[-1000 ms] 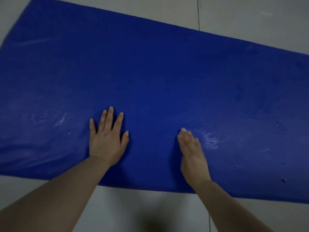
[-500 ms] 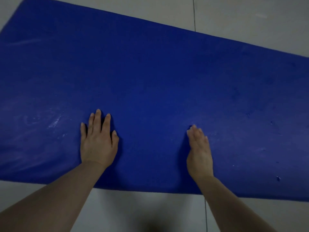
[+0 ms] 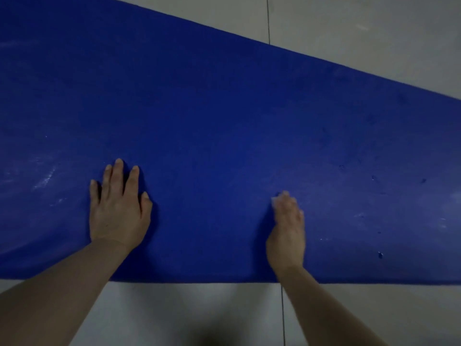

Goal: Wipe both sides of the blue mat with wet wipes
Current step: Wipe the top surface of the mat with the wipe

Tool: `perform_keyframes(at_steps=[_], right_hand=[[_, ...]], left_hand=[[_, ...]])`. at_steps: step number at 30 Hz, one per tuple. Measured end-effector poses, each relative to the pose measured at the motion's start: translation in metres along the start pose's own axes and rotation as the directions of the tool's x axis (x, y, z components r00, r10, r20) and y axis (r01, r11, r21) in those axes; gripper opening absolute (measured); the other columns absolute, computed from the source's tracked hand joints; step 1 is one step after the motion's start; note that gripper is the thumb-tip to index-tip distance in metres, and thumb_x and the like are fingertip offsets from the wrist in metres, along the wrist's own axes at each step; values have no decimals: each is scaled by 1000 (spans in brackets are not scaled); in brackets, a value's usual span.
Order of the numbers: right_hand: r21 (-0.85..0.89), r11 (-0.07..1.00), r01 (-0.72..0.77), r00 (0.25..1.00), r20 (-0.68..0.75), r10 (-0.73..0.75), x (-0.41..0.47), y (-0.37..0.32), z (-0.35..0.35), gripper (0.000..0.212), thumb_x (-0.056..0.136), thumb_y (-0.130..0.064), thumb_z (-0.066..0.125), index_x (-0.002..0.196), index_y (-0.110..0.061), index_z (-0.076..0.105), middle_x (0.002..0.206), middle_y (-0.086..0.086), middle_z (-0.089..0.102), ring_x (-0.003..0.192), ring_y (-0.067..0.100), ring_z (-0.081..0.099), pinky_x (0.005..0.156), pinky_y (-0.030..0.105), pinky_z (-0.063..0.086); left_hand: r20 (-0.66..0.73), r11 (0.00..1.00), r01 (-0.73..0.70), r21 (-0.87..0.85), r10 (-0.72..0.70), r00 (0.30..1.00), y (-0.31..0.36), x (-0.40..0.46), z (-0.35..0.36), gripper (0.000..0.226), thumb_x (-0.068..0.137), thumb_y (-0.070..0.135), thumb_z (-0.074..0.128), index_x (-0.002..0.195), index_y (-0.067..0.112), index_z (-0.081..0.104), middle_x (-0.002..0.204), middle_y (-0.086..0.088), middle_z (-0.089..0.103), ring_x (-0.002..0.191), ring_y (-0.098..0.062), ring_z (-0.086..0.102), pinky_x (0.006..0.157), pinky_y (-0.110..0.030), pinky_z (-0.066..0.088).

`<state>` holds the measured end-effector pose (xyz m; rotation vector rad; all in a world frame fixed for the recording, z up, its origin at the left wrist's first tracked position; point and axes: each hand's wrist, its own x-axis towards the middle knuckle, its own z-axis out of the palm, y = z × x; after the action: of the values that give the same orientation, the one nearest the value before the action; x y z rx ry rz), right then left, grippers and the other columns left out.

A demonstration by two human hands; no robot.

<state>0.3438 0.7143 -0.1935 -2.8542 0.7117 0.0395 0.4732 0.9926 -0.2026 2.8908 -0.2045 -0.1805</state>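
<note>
Both hands have shifted slightly along the blue mat (image 3: 224, 116), which lies flat on the tiled floor (image 3: 374, 26). Left hand (image 3: 117, 208): flat, fingers spread, bracing. Right hand (image 3: 287, 228): blurred, fingers straight, pressing a barely visible wipe. Step: probably wiping the upper side; next, continue rightward.

— How many mats?
— One blue mat (image 3: 224, 136), spread on the floor (image 3: 374, 33).
— And hands?
— Two: one left hand (image 3: 117, 211) and one right hand (image 3: 287, 233), with two bare forearms.
— Any wipes?
— I cannot tell; the right hand is blurred.
— Floor seams?
— One dark line (image 3: 268, 18).
</note>
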Motion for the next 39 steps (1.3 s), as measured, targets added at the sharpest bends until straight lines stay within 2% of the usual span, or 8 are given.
perform_keyframes(at_steps=[4, 12, 18, 22, 25, 30, 34, 39], right_hand=[[81, 962, -261, 963, -43, 265, 1, 36, -11, 71, 88, 13, 33, 151, -14, 15, 159, -2, 6, 145, 10, -3, 118, 26, -8], [148, 975, 168, 984, 38, -175, -23, -14, 19, 86, 62, 24, 58, 141, -4, 38, 149, 11, 35, 141, 19, 20, 115, 33, 4], [133, 981, -141, 982, -108, 156, -11, 32, 2, 69, 87, 14, 36, 148, -16, 25, 156, -3, 20, 141, 4, 8, 119, 30, 9], [93, 981, 170, 983, -85, -162, -39, -14, 25, 78, 79, 7, 27, 151, -18, 11, 150, 1, 30, 140, 18, 22, 118, 33, 7], [248, 932, 265, 964, -36, -264, -41, -16, 26, 71, 75, 13, 40, 139, -17, 38, 145, 0, 42, 139, 16, 28, 117, 33, 15], [357, 926, 123, 978, -199, -53, -19, 10, 2, 51, 81, 17, 41, 120, -10, 60, 129, -9, 45, 133, 7, 30, 112, 46, 28], [369, 920, -134, 964, -169, 208, -5, 27, -4, 40, 89, 15, 38, 109, -7, 64, 132, -4, 46, 133, 19, 38, 112, 29, 28], [343, 924, 166, 980, -162, -116, -22, -4, 9, 18, 89, -6, 41, 90, -7, 59, 112, 1, 54, 118, 17, 47, 101, 51, 43]], left_hand=[[-5, 1000, 4, -5, -4, 1000, 1, 0, 1, 58, 96, 25, 46, 148, 6, 32, 158, -19, 18, 146, -33, 14, 118, -52, 6], [-29, 999, -9, -39, 8, 1000, 2, 0, 0, 56, 95, 19, 50, 146, 3, 35, 157, -21, 20, 145, -35, 15, 117, -54, 7], [-78, 973, -222, -58, 217, 973, 17, -4, 3, 56, 81, -3, 62, 135, 1, 50, 151, -25, 31, 140, -41, 28, 114, -57, 16], [-76, 931, -346, -118, 338, 938, 54, -13, 8, 59, 79, 0, 64, 136, 4, 50, 152, -22, 31, 141, -37, 28, 115, -54, 18], [-45, 914, -381, -141, 378, 925, 70, -17, 15, 58, 81, 3, 63, 138, 6, 49, 154, -19, 30, 142, -34, 25, 115, -53, 19], [-7, 929, -331, -164, 335, 942, 68, -16, 19, 55, 85, 4, 58, 138, 4, 47, 155, -21, 27, 143, -36, 24, 116, -54, 19], [-11, 928, -322, -184, 326, 945, 69, -16, 20, 55, 85, 3, 58, 139, 4, 47, 155, -20, 26, 143, -36, 23, 116, -53, 18], [-19, 931, -313, -189, 315, 949, 69, -16, 19, 53, 86, 7, 53, 139, 5, 47, 155, -19, 26, 144, -35, 23, 116, -51, 17]])
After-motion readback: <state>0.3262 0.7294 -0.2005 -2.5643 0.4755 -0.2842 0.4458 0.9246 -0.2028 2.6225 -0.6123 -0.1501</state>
